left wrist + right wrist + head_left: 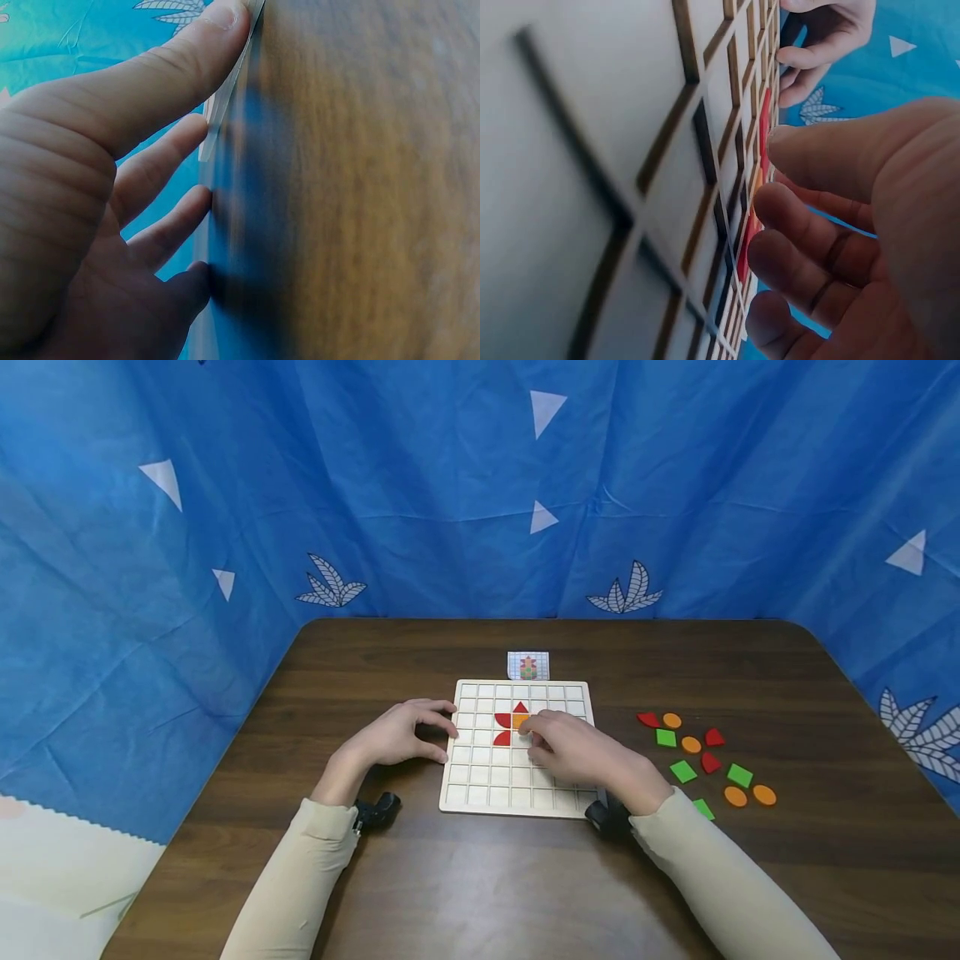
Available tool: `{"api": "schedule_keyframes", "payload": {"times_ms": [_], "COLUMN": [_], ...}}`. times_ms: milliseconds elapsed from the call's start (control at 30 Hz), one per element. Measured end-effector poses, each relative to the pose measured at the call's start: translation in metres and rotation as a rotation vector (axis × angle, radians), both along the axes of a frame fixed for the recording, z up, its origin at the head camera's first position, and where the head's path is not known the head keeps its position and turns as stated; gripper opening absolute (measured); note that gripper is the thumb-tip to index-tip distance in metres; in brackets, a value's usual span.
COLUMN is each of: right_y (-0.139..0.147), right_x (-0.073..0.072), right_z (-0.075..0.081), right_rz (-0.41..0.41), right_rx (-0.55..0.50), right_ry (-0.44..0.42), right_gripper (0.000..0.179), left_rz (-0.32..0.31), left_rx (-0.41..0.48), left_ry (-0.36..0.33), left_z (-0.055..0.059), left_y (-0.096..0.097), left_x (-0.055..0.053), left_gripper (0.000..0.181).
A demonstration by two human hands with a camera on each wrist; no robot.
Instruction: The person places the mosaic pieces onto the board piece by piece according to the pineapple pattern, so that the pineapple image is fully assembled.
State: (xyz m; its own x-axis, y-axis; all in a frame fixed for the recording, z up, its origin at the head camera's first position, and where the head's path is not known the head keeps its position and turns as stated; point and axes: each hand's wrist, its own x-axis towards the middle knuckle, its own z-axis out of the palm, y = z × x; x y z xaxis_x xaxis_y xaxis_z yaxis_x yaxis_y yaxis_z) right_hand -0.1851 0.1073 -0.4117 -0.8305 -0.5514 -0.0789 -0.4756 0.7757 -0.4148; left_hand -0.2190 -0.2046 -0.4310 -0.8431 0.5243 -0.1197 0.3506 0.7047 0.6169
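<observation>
The left hand, fingers spread and relaxed, touches the left edge of a pale wooden grid board lying on the dark brown wooden bench; the right hand has curved fingertips at a flat orange piece beside flat red pieces on the grid, whether pinching it I cannot tell
</observation>
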Motion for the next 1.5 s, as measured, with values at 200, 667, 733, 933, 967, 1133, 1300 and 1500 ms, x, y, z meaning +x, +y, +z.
{"api": "schedule_keyframes", "payload": {"times_ms": [200,667,733,933,967,1133,1300,1500], "right_y": [0.011,0.042,0.051,0.082,0.088,0.121,0.143,0.161], "right_x": [0.008,0.029,0.032,0.041,0.043,0.052,0.055,0.059], "right_z": [0.004,0.007,0.008,0.011,0.011,0.011,0.009,0.005], "right_rz": [-0.014,-0.016,-0.023,-0.032,-0.032,-0.06,-0.12,-0.192], "right_rx": [-0.004,-0.013,-0.015,-0.022,-0.029,-0.079,-0.081,-0.09], "right_ry": [0.0,0.017,0.028,0.065,0.077,0.161,0.167,0.14], "right_gripper": [0.034,0.029,0.028,0.025,0.024,0.023,0.024,0.024], "left_rz": [0.004,0.007,0.009,-0.008,-0.012,-0.02,-0.013,-0.016], "left_rx": [-0.003,-0.003,-0.003,-0.001,-0.002,0.0,-0.001,-0.005], "left_ry": [0.006,-0.002,-0.002,0.018,0.021,0.025,0.026,0.021], "left_z": [0.0,0.0,-0.001,-0.003,-0.003,-0.003,-0.002,-0.003], "left_y": [-0.001,0.001,0.0,-0.001,-0.001,0.0,-0.001,0.0], "left_x": [0.0,0.002,0.002,0.0,0.0,-0.003,-0.002,-0.002], "left_gripper": [0.033,0.033,0.033,0.033,0.033,0.033,0.032,0.033]}}
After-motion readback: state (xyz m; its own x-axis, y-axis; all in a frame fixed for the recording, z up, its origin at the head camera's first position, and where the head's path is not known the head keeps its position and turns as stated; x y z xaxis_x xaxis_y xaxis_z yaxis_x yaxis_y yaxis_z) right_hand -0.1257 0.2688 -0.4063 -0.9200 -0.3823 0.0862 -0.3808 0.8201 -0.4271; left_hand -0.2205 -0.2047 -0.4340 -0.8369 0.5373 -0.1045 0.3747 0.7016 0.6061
